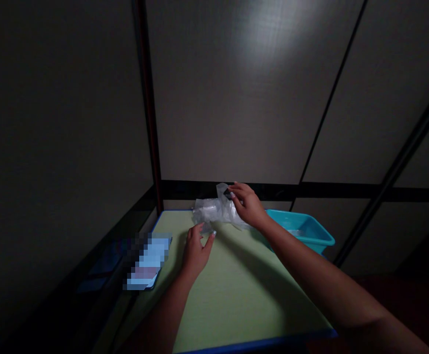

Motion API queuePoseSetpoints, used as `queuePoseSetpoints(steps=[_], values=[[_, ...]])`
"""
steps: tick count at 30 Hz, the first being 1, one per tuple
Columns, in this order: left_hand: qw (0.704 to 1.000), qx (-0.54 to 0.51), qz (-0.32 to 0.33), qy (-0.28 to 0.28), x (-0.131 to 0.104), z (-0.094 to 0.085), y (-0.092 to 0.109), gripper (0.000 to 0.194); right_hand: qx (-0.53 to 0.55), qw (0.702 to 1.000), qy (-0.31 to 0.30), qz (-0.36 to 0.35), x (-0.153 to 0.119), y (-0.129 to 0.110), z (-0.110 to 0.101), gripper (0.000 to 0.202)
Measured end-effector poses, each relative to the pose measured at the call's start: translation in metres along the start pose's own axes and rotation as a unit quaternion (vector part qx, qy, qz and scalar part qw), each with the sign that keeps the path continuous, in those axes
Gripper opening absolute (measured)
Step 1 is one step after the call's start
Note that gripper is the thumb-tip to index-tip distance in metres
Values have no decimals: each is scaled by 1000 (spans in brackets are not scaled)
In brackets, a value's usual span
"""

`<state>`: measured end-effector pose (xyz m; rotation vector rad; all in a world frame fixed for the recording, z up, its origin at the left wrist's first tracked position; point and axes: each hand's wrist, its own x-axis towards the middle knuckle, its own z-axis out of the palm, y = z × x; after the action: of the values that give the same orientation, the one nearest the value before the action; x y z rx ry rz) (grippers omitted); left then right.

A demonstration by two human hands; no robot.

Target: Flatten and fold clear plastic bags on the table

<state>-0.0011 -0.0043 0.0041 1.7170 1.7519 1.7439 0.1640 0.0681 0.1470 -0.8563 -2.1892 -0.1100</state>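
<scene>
On the green worktop (214, 305), the right hand (250, 206) pinches up transparent plastic (210, 211), seemingly to hold its edge clear, while the left hand (195, 254) curves half-open, apparently empty.

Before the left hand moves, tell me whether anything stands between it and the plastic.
Nothing visible stands in between: the plastic lies just ahead of the left hand, though whether they touch is unclear. The phone sits off to the left, the basin to the right.

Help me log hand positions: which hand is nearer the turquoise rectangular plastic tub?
Right. The right hand is just left of the tub, its forearm overlapping it in view; the left hand is farther left and nearer the camera.
</scene>
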Motion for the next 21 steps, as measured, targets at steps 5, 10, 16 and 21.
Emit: queuePoseSetpoints(steps=[5, 10, 16, 21], values=[[999, 36, 8, -6, -1, 1, -6, 59, 104, 993, -47, -7, -52, -16, 14, 32], [995, 76, 55, -34, 3, 0, -13, 30, 232, 970, -26, -71, -94, -9, 34, 32], [995, -36, 3, -90, 11, -7, -10, 16, 173, 985, -2, 3, -109, 16, 65, 38], [938, -221, -209, -166, 7, -19, 10, 26, 145, 985, -2, 96, -114, 17, 74, 34]])
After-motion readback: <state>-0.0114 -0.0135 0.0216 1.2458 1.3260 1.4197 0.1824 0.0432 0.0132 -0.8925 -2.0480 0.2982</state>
